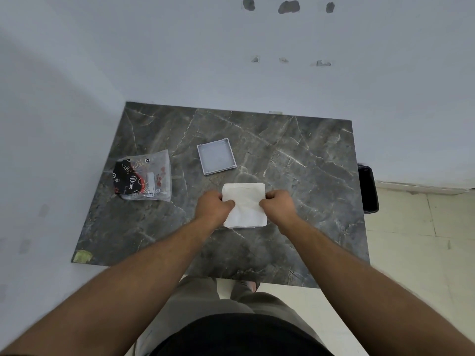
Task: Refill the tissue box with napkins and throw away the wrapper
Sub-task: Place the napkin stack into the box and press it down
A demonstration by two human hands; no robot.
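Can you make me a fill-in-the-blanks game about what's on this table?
1. Both hands, the left hand and the right hand, hold a white stack of ____.
2. The small grey tray lies on the table with ____ inside it.
3. The plastic wrapper lies to the ____ of the tray.
4. The black bin stands by the table's ____ edge.

Missing words: napkins; nothing; left; right

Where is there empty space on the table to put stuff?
The dark marble table is bare right of the shallow grey tray and along its far edge. It is crowded around the white napkin stack and printed plastic wrapper.
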